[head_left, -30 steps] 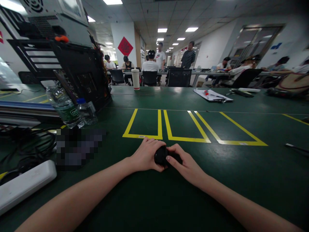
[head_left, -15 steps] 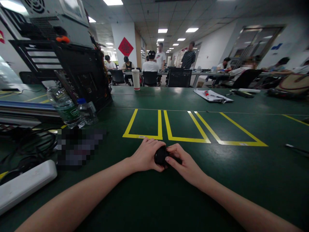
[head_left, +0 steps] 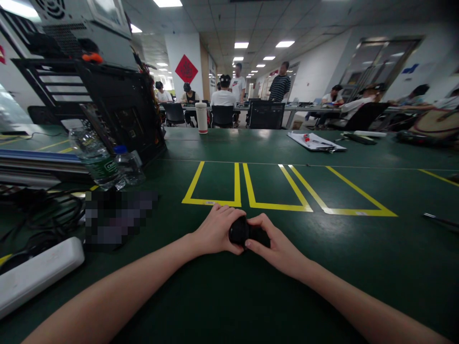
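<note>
A small black rounded object (head_left: 238, 231) with a smooth, slightly shiny surface is held just above or on the green table, in front of the yellow tape. My left hand (head_left: 217, 229) wraps round its left side, fingers over the top and thumb below. From the other side, my right hand (head_left: 274, 241) pinches its right edge, thumb low and bent index finger high. A dark area shows between those two right fingers, and I cannot tell how far the object reaches into it. Its underside is hidden.
Yellow tape outlines (head_left: 238, 184) mark the table beyond my hands. On the left are plastic bottles (head_left: 102, 162), a white power strip (head_left: 39, 274), cables and a black computer case (head_left: 125, 114). A white cup (head_left: 202, 118) and a clipboard (head_left: 315, 142) stand farther back. Several people sit or stand behind.
The right thumb and fingers have shifted slightly on the black object's edge, the thumb a little lower and to the left. The left hand has hardly moved.
</note>
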`<state>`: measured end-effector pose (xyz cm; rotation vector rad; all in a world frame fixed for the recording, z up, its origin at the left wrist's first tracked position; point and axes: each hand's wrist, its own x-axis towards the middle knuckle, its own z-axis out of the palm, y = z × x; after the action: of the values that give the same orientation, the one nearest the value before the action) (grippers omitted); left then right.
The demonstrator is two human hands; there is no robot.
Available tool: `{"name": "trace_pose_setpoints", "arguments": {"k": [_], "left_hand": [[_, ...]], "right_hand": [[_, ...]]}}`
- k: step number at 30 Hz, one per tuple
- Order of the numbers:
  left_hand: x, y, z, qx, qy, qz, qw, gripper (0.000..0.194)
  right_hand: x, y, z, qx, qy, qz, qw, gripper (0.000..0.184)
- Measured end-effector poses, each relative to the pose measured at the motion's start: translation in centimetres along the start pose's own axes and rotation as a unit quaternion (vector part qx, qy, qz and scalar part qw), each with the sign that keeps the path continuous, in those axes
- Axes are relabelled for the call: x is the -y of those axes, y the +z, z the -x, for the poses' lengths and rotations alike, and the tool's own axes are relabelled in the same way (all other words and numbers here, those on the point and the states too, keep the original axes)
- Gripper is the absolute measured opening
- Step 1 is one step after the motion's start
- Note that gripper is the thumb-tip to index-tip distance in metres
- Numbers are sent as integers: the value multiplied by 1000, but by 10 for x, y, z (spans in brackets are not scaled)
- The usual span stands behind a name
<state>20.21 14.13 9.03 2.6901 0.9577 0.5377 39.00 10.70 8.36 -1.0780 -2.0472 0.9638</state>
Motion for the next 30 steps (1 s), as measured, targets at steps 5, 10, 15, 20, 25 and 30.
{"name": "trace_pose_setpoints", "arguments": {"k": [5,10,15,20,25,30], "left_hand": [[3,7,-1,-26,0,-9,1000,62],[1,5,-2,-23,3,-4,1000,59],[-1,0,-1,-7,0,1,1000,60],[-3,-3,-1,0,-4,-2,1000,59],[-4,-3,-1,0,-3,-5,1000,58],[0,1,-2,-6,-1,-4,1000,57]], "right_hand": [[-3,2,-2,-19,10,-33,999,14],[1,2,-2,-3,43,-37,998,22],[2,-1,0,12,7,-13,1000,21],[-4,-2,-1,-13,-9,4,1000,16],[-3,0,-2,-30,20,20,999,18],[0,1,-3,-15,17,17,1000,20]]}}
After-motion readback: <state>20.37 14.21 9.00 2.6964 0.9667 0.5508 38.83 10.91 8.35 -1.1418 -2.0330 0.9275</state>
